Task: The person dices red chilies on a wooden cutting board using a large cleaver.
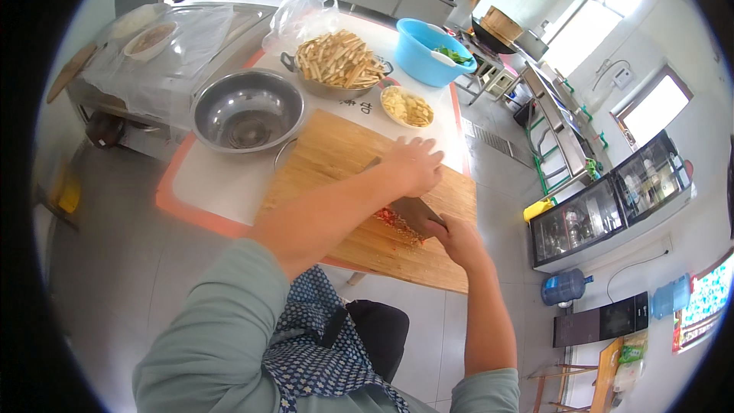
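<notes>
A wooden cutting board [327, 155] lies on the table in front of me. My right hand [459, 238] is closed around the handle of a cleaver [414, 215], whose blade is low over the board. Along the blade's near side is finely chopped red and pale food [393, 219], perhaps chili pepper. My left hand [414, 166] is above the board, across from the handle, with its fingers apart and nothing seen in them. My left forearm hides part of the blade; whether the left palm touches it I cannot tell.
Around the board's far side are a steel bowl [281, 120], a handled pan of pale cut strips [338, 63], a bowl of yellowish slices [408, 108] and a blue basin [424, 63] with green leaves. A plastic bag [304, 14] lies behind the pan. Glass-door cabinets [585, 221] stand at right.
</notes>
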A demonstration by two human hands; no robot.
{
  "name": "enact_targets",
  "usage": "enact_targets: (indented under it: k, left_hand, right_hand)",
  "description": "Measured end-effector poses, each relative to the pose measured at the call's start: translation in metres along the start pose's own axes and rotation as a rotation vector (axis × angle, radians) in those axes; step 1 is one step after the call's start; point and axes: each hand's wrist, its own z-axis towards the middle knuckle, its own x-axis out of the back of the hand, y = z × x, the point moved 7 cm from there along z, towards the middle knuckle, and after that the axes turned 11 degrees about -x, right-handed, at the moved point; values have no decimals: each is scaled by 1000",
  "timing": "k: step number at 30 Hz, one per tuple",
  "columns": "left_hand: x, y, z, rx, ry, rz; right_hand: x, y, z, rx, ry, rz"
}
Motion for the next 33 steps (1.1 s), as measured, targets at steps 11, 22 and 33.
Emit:
enact_targets:
  k: [11,22,33]
  left_hand:
    - [-14,-17,-9,54,-47,-156]
    - [-23,-38,-5,125,-79,-324]
    - [-18,-14,10,25,-62,-106]
  right_hand:
    - [-3,-5,-1,8,87,-135]
    - [6,-23,-2,-109,23,-152]
    - [1,8,14,-8,-20,-48]
